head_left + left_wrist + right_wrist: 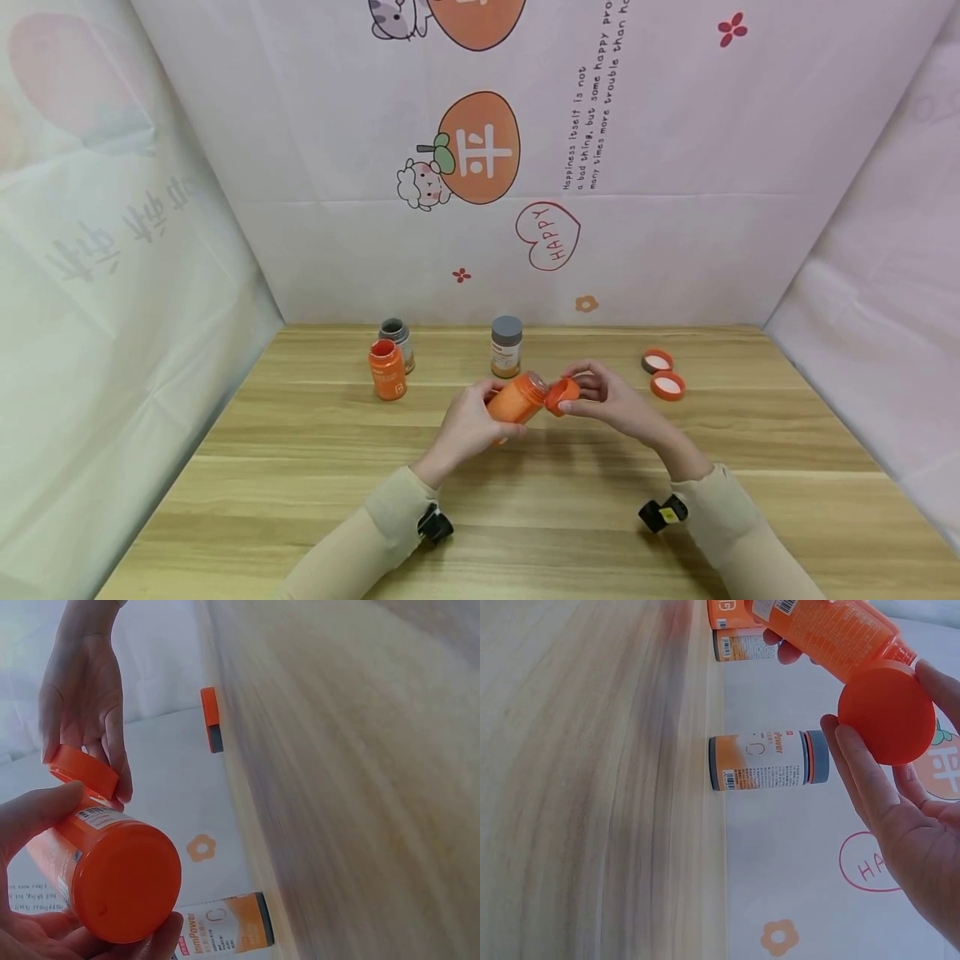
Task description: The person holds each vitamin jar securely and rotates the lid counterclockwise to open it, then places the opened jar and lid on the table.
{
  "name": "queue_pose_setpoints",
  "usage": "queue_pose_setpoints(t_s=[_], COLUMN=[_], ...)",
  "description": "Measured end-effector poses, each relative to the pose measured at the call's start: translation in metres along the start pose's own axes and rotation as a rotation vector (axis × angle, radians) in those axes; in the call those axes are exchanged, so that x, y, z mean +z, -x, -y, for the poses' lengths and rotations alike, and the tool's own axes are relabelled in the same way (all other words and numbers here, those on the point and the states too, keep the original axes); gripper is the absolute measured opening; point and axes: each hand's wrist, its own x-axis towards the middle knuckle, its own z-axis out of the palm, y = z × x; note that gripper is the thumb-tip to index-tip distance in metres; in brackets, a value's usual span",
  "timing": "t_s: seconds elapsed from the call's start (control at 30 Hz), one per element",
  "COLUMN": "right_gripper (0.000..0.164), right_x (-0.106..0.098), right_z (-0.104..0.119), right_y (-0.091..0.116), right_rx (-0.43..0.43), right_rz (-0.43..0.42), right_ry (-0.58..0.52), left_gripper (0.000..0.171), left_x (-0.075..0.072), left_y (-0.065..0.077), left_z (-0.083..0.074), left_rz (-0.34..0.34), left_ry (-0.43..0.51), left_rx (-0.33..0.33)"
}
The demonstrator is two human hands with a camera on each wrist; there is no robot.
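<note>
My left hand (468, 423) grips an orange bottle (517, 402) round its body, tilted so its uncapped mouth leans up and to the right. In the left wrist view the round base of this orange bottle (131, 885) faces the camera. With fingertips and thumb, my right hand (611, 406) pinches an orange lid (562, 395) right beside the bottle's mouth. The lid's flat outer top (887, 712) shows in the right wrist view. Behind the held bottle stands a capped grey bottle (506, 346) with an orange and white label.
Back left on the wooden table (300, 467) stand an uncapped orange bottle (387, 371) and, behind it, an uncapped grey bottle (397, 337). At the right, a grey lid (657, 361) and an orange lid (667, 386) lie inside up. A printed white cloth (637, 250) hangs behind the table.
</note>
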Motion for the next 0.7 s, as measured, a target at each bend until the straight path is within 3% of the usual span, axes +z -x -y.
queue_pose_setpoints(t_s=[0.2,0.7], right_gripper=[0.053,0.051], right_x=[-0.0003,-0.0067], right_z=[-0.0017,-0.0081], right_y=[0.0004,0.0055], right_rx=[-0.013,0.006], right_rz=[-0.007,-0.070], right_ry=[-0.006,0.103], left_gripper=[0.056,0.057], left_x=[-0.0018,-0.0069], left_y=[0.0003,-0.0016], left_z=[0.0012,0.0094], left_rz=[-0.007,-0.034], left_ry=[-0.012,-0.002], left_rx=[-0.014,-0.032])
